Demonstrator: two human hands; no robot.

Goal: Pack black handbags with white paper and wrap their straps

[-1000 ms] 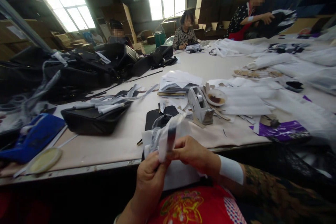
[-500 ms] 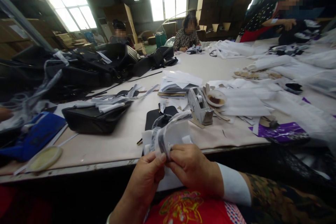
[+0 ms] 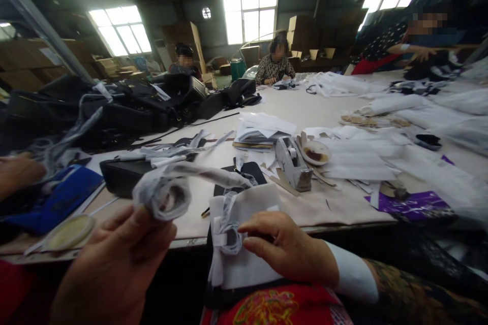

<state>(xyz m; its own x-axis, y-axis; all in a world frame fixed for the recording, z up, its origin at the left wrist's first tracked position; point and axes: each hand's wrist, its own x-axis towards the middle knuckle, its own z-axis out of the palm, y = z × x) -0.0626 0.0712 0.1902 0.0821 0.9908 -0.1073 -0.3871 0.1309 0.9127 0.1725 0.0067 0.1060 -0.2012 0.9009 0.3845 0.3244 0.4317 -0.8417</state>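
My left hand [image 3: 118, 254], raised at the lower left, grips a coiled roll of whitish wrapped strap [image 3: 162, 195] between thumb and fingers. From the roll a length of the strap runs right to a black bag piece [image 3: 253, 172]. A white sheet [image 3: 255, 269] lies at the table's front edge, with a small wrapped ring [image 3: 232, 238] on it. My right hand [image 3: 284, 246] is over this sheet, thumb and index finger slightly apart beside the ring, and nothing shows between them.
A grey tape dispenser [image 3: 293, 165] stands beside a dish [image 3: 316, 152] and a paper stack [image 3: 261, 132]. Black bags [image 3: 129, 106] pile up at left, near a blue bag [image 3: 68, 190] and another person's hand [image 3: 19, 175]. Several people are around the table.
My left hand has moved left and up, with the strap roll now in it. My right hand's fingers have parted from the material. The other person's hand at left reaches further in.
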